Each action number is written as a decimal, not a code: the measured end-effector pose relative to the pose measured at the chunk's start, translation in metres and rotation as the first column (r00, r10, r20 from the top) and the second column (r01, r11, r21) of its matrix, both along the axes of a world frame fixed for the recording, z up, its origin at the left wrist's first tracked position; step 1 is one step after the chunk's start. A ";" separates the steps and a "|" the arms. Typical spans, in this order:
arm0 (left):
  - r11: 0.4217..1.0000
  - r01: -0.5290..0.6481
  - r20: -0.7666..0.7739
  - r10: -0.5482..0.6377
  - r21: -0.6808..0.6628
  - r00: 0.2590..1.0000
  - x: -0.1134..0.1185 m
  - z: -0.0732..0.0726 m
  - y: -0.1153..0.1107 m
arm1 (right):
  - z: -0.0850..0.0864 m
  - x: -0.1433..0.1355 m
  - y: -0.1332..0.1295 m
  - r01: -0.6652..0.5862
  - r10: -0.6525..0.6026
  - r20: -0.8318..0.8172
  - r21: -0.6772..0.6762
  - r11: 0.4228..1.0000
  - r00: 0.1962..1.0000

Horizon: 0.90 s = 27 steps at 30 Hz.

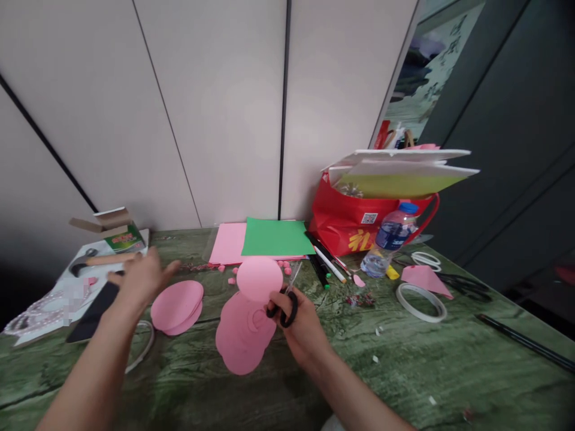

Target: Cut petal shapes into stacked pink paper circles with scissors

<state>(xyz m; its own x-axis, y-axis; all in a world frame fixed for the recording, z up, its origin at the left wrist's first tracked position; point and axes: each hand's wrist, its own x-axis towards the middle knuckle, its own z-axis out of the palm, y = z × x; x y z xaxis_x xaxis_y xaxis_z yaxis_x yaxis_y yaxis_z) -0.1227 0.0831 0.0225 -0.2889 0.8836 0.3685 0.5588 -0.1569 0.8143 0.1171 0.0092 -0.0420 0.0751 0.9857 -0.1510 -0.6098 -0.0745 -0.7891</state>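
My right hand (302, 323) is closed around black-handled scissors (294, 275), their blades pointing up and away. The same fingers pinch the edge of a pink paper circle (259, 279), raised above the table. Below it lies an overlapping pile of pink paper circles (242, 344), the upper one bearing curved lines. On the left, my left hand (141, 278) is stretched out with thumb and fingers apart. It hovers near a tan handle-like item (110, 258) with a dark end, whose kind I cannot make out. Another stack of pink circles (177, 306) lies beside my left wrist.
Green and pink paper sheets (278, 237) lie by the wall, with pens (330, 263) alongside. A red bag (336, 218), a water bottle (389, 242) and a tape roll (421, 303) stand right. An opened box (126, 236), a dark flat object (94, 311) and bead strings (47, 311) occupy the left.
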 end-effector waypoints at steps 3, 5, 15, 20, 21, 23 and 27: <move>0.999 -0.032 -0.365 0.031 0.004 0.930 0.074 0.026 -0.032 | 0.004 0.003 0.002 0.112 -0.112 -0.043 0.003 0.994 0.993; 0.992 0.037 -0.288 0.000 0.122 0.958 0.116 0.027 -0.055 | 0.007 0.006 0.002 0.177 -0.176 -0.081 0.012 0.984 0.981; 0.892 0.445 0.696 -0.269 -0.081 0.666 0.137 -0.044 -0.065 | 0.003 0.008 0.007 0.068 -0.078 0.102 0.096 0.993 0.992; 0.901 0.425 0.791 -0.193 -0.091 0.580 0.126 -0.049 -0.061 | 0.014 -0.003 0.012 -0.067 0.040 0.330 0.070 0.995 0.943; 0.916 0.392 0.810 -0.164 -0.087 0.563 0.123 -0.049 -0.060 | 0.019 -0.005 0.012 -0.059 0.035 0.340 0.061 0.996 0.940; 0.950 0.303 0.857 -0.098 -0.070 0.506 0.117 -0.046 -0.058 | 0.029 -0.010 0.010 -0.056 0.034 0.354 0.053 0.997 0.935; 0.985 0.162 0.919 -0.010 -0.059 0.394 0.109 -0.039 -0.054 | 0.034 -0.015 0.005 -0.254 0.193 0.442 0.084 0.964 0.876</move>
<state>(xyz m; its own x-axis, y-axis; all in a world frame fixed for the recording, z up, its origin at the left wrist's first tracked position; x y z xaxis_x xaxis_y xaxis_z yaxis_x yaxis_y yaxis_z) -0.0140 0.0291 -0.0163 -0.3043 0.9365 -0.1741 -0.5417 -0.0198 0.8403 0.1023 0.0139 -0.0077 -0.1226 0.9923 -0.0193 -0.1922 -0.0428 -0.9804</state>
